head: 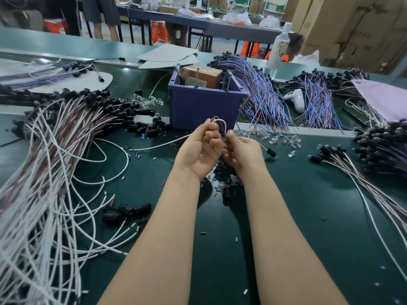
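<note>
Head view: two bare forearms reach out over the green table (308,216), and the hands meet mid-frame, just in front of the blue bin (202,106).
Far left: a big heap of white and brown wires (44,172) fans across the table, with black ends bunched along its far edge.
Left of centre: a few loose black sockets (126,211) lie among the stray white leads.
Left hand: the left hand (199,150) is up off the table, palm turned toward the camera, with its fingers curled in tight around the wire (220,123).
Wire: it arches in a small loop above the fingertips of both hands, and its white tail trails away left, low over the table.
Right hand: the right hand (242,153) sits right against the left, thumb on top, fingers closed on the same wire.
Socket: the wire's other end runs out right to a black socket (272,153), just beside the right hand.
Behind the hands: the bin holds a brown box (202,77).
Right: clear bulbs (290,142) are scattered near the socket, and blue and purple wires (259,84) spill beside the bin.
Far right: a white bottle (278,47) stands at the back, and a dark pile of sockets (383,148) crowds the table edge.
</note>
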The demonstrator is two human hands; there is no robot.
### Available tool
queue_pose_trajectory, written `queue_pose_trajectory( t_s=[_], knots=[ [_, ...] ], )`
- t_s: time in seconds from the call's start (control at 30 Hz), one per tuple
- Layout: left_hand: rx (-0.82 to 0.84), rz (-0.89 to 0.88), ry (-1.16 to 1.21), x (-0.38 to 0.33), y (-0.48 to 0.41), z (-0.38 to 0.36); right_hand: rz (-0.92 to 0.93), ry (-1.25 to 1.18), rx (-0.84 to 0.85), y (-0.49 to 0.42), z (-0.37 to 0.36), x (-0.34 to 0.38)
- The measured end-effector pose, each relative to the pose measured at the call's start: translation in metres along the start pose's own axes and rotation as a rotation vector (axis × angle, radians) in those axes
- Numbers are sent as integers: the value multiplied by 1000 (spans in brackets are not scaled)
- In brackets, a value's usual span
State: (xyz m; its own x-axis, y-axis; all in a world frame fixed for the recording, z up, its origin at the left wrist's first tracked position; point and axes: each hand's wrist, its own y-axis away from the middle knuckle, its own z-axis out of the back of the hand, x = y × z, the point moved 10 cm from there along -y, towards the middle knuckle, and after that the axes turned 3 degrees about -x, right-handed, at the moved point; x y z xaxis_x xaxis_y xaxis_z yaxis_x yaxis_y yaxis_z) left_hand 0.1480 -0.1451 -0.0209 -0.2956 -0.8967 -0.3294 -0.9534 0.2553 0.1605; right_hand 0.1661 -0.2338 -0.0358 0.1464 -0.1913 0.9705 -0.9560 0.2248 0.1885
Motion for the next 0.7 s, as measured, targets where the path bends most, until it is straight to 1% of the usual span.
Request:
queue_pose_trajectory(
  t_s=[0.07,0.1,0.17,0.2,0.27,0.33,0.37,0.43,0.5,0.6,0.7],
  knots=[
    [-35,-53,-44,-5,-1,2,22,140,-7,0,2,1],
    [-73,-105,-93,-11,-1,5,58,251,-26,0,4,4],
    [-155,-213,-201,-27,-1,13,203,500,-116,3,10,18],
    [-182,-250,-237,-32,-1,16,297,561,-186,7,13,29],
    [-200,-278,-268,-36,-1,18,501,537,-272,20,14,53],
    [-201,-277,-296,-34,-1,17,675,535,-232,32,1,69],
    [-201,-274,-311,-32,-2,17,719,548,-183,35,-7,71],
    [-195,-266,-315,-30,-2,16,706,551,-98,34,-16,67],
    [-178,-245,-277,-29,-2,16,668,527,-65,29,-17,61],
    [-126,-183,-155,-22,-1,11,640,491,-25,27,-18,56],
    [-88,-119,-5,-12,-3,8,660,568,-36,29,-22,54]
  ],
)
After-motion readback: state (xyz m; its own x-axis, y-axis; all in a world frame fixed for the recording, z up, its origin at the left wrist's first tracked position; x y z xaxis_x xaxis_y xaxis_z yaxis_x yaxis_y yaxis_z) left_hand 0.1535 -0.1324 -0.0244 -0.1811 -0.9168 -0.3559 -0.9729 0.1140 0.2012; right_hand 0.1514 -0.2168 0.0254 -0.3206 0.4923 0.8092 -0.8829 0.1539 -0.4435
